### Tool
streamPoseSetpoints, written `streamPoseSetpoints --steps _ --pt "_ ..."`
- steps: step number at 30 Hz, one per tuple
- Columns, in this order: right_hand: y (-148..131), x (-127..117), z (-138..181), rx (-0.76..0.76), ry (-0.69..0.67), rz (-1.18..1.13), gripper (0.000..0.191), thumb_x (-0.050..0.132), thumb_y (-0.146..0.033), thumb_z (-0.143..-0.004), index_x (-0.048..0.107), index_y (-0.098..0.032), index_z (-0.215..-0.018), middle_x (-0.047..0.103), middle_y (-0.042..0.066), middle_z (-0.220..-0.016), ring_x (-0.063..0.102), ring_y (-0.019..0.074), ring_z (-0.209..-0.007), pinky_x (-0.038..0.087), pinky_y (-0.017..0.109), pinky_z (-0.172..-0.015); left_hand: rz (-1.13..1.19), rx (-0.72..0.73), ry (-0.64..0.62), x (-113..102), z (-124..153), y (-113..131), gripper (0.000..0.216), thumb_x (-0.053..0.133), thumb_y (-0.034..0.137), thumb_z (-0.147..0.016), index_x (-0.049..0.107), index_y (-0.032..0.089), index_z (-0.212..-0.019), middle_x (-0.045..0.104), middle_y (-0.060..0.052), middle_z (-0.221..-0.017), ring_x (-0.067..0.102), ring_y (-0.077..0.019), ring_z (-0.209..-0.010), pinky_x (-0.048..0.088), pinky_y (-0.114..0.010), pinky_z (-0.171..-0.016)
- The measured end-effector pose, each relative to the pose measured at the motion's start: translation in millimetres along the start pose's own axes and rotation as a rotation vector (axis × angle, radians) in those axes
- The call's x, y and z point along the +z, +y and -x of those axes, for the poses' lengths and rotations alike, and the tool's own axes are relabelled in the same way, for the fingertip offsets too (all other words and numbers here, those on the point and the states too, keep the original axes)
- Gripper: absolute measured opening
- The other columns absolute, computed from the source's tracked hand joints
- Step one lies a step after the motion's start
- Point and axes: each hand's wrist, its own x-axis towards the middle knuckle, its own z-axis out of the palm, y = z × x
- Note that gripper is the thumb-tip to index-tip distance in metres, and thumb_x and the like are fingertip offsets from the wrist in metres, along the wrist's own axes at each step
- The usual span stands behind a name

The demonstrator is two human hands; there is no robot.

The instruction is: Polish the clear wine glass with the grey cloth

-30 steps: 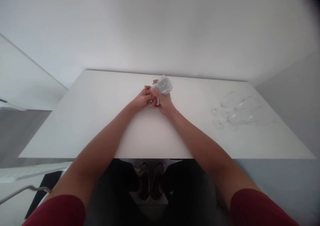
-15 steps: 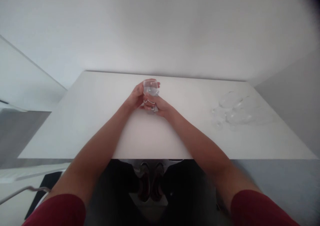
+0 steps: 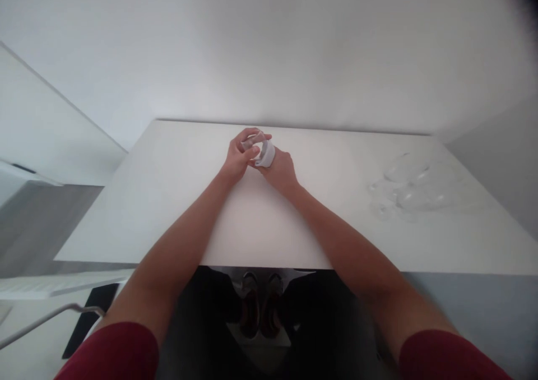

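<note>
Both hands meet over the far middle of the white table (image 3: 168,212), closed around a small clear glass (image 3: 255,142) with a white cloth (image 3: 266,153) at it. Half a second ago the glass stood nearly upright between the hands, its open mouth up and plain to see; now it lies tilted toward the left, and the cloth has come round to its right end. The left hand (image 3: 238,157) pinches the glass, thumb on the near side and fingers curled over the far side. The right hand (image 3: 281,169) is curled shut on the cloth and presses it against the glass; whether the cloth goes into the mouth or wraps the base I cannot tell, the part being small and blurred. A second ago the cloth was bunched over the top of the glass, so the rubbing seems to have passed from one part of the glass to another, turning it as it goes. On the right, well apart from the hands, several more clear glasses (image 3: 409,192) lie on their sides in a cluster, in much the same place as before.
</note>
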Motion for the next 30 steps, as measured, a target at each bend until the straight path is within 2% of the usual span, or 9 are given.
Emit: streamPoseSetpoints --steps 5,8,11,15,19,22,24,26,30 --pt "4 2 5 0.01 -0.378 -0.455 0.088 0.06 -0.092 -0.081 0.066 -0.023 -0.135 0.077 0.01 -0.111 0.072 0.0292 -0.108 0.061 0.044 -0.094 0.083 0.017 0.066 -2 -3 1 0.067 0.096 0.064 -0.061 0.074 0.024 -0.11 0.081 -0.01 -0.114 0.075 -0.0307 -0.119 0.059 -0.038 -0.094" --pt "4 4 6 0.07 -0.411 -0.61 0.097 0.033 -0.099 -0.087 0.063 -0.024 -0.14 0.077 0.011 -0.114 0.071 0.0285 -0.115 0.061 0.045 -0.099 0.123 0.005 0.069 -4 -2 1 0.071 0.094 0.069 -0.06 0.075 0.024 -0.11 0.081 -0.009 -0.112 0.077 -0.03 -0.113 0.06 -0.037 -0.088" --pt "2 3 5 0.127 -0.436 -0.671 0.097 0.023 -0.097 -0.09 0.062 -0.023 -0.139 0.077 0.011 -0.113 0.071 0.0289 -0.115 0.062 0.047 -0.097 0.14 -0.032 0.076 -4 -1 3 0.075 0.089 0.076 -0.061 0.074 0.024 -0.112 0.081 -0.009 -0.112 0.078 -0.0272 -0.099 0.061 -0.035 -0.076" --pt "1 4 5 0.104 -0.452 -0.566 0.079 0.039 -0.091 -0.093 0.068 -0.023 -0.121 0.076 0.008 -0.101 0.072 0.025 -0.095 0.062 0.042 -0.089 0.13 -0.048 0.034 -1 -1 6 0.076 0.096 0.069 -0.055 0.074 0.022 -0.11 0.08 -0.01 -0.111 0.076 -0.022 -0.086 0.058 -0.03 -0.067" --pt "1 7 4 0.009 -0.271 -0.232 0.053 0.067 -0.068 -0.094 0.068 -0.021 -0.117 0.075 0.008 -0.1 0.07 0.0242 -0.093 0.057 0.038 -0.088 0.102 -0.002 -0.002 2 -2 8 0.07 0.102 0.057 -0.051 0.074 0.022 -0.105 0.079 -0.008 -0.11 0.075 -0.0218 -0.099 0.058 -0.029 -0.077" --pt "0 3 0 -0.057 -0.133 -0.012 0.045 0.075 -0.06 -0.092 0.07 -0.019 -0.109 0.073 0.011 -0.1 0.069 0.0271 -0.101 0.053 0.04 -0.094 0.07 0.009 0.004 2 -2 7 0.068 0.102 0.055 -0.054 0.072 0.026 -0.107 0.078 -0.008 -0.114 0.075 -0.0243 -0.108 0.057 -0.033 -0.086" --pt "-2 1 -2 -0.08 -0.097 -0.005 0.045 0.076 -0.062 -0.09 0.069 -0.019 -0.101 0.071 0.009 -0.093 0.067 0.0258 -0.098 0.052 0.039 -0.093 0.039 0.019 0.015 1 -1 7 0.068 0.1 0.06 -0.055 0.07 0.027 -0.107 0.078 -0.007 -0.114 0.075 -0.0259 -0.108 0.057 -0.036 -0.09" --pt "-3 -1 1 -0.054 -0.191 -0.15 0.049 0.075 -0.068 -0.089 0.066 -0.02 -0.097 0.067 0.005 -0.083 0.065 0.0214 -0.083 0.053 0.036 -0.081 0.027 0.017 0.006 -1 0 6 0.07 0.096 0.068 -0.056 0.069 0.028 -0.107 0.077 -0.006 -0.107 0.076 -0.0253 -0.102 0.058 -0.036 -0.087" --pt "-5 1 9 0.028 -0.698 -0.625 0.061 0.067 -0.082 -0.086 0.064 -0.021 -0.092 0.052 -0.004 -0.061 0.061 0.0173 -0.065 0.055 0.033 -0.07 0.048 -0.026 -0.061 -7 3 3 0.08 0.086 0.086 -0.052 0.069 0.026 -0.103 0.076 -0.005 -0.096 0.073 -0.0204 -0.082 0.057 -0.032 -0.071"
